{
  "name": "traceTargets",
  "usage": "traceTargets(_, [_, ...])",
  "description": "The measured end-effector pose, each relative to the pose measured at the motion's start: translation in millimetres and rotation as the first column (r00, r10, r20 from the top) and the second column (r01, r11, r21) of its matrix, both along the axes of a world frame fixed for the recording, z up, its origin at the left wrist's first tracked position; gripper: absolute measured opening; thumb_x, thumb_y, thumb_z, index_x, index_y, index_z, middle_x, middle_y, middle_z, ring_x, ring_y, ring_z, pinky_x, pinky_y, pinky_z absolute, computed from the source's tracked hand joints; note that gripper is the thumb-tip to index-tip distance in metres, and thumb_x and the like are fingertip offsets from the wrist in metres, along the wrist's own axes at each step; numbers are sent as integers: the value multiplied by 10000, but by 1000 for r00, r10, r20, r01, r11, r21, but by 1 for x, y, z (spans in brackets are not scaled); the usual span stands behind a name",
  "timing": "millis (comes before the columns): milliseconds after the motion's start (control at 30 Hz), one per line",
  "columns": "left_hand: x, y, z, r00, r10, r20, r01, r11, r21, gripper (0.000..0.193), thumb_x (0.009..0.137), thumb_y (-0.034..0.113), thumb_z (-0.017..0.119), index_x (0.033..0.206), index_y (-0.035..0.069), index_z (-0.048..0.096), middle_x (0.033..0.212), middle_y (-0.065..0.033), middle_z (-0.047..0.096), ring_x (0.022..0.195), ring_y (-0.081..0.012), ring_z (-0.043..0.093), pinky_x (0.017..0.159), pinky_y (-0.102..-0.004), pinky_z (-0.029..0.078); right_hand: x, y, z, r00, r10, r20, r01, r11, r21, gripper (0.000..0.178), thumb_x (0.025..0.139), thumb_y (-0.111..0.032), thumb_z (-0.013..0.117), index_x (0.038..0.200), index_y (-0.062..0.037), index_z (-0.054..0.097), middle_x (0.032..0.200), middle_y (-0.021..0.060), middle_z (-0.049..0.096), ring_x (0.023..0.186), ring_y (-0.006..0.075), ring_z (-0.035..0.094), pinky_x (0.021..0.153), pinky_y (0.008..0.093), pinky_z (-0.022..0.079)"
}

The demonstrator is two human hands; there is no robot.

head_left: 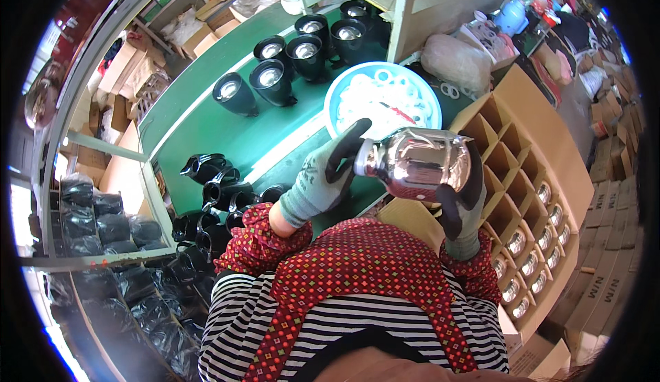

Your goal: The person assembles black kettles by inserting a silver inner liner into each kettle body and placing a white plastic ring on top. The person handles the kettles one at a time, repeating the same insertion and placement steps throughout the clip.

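Head view: one shiny flask (419, 162) being gripped above the counter (206, 128), right hand (462, 196) fingers clasping its body, left hand (330, 172) fingers pinching its neck. Seven black jugs (306, 55) standing behind; one blue bowl (337, 93) of white rings sitting alongside.

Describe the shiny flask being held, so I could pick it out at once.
Find the green workbench with its blue basin of white rings. Just in front, both gloved hands hold a mirror-silver glass flask on its side. Unlike the flasks seated in the cardboard divider box, it is out and fully visible.
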State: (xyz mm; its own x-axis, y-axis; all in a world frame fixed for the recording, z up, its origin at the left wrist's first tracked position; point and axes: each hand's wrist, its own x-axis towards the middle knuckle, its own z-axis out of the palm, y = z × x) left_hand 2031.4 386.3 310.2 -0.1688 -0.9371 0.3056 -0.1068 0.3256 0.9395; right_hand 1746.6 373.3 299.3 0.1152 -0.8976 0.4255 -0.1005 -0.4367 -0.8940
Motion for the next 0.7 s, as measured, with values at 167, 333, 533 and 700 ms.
traceTargets(167, [7,16,20,988,-78,131,87,994,-65,785,866,-73,561,1617,16,351,1677,-237,320,1579,-373,277,1252,-447,252,11,5,-7,960,38,278,-114,959,260,676,965,-194,577,1572,32,383,1431,186,585,1291,295,601,1078,401,489])
traceTargets(333, [-6,21,8,986,-14,169,65,952,-298,1004,861,114,683,1660,-49,97,1743,-264,71,1627,-399,31,1287,-498,64,44,12,5,730,30,682,-406,823,398,525,1082,-299,417,1498,19,474,1389,142,618,1257,240,628,1028,376,533])
traceTargets(533, [-15,18,-5,972,159,173,-89,931,-355,935,914,91,668,1658,-49,121,1736,-267,120,1617,-399,103,1284,-488,116,44,1,-8,770,343,538,-563,763,319,562,1104,-435,420,1496,-36,473,1410,132,616,1273,245,633,1049,412,551])
traceTargets(700, [-7,19,-17,985,108,133,-64,952,-300,903,907,70,731,1644,-38,220,1707,-252,238,1600,-373,220,1270,-451,217,55,9,-6,805,298,512,-522,766,375,574,1024,-381,510,1472,-23,483,1394,141,622,1241,267,654,1037,411,564])
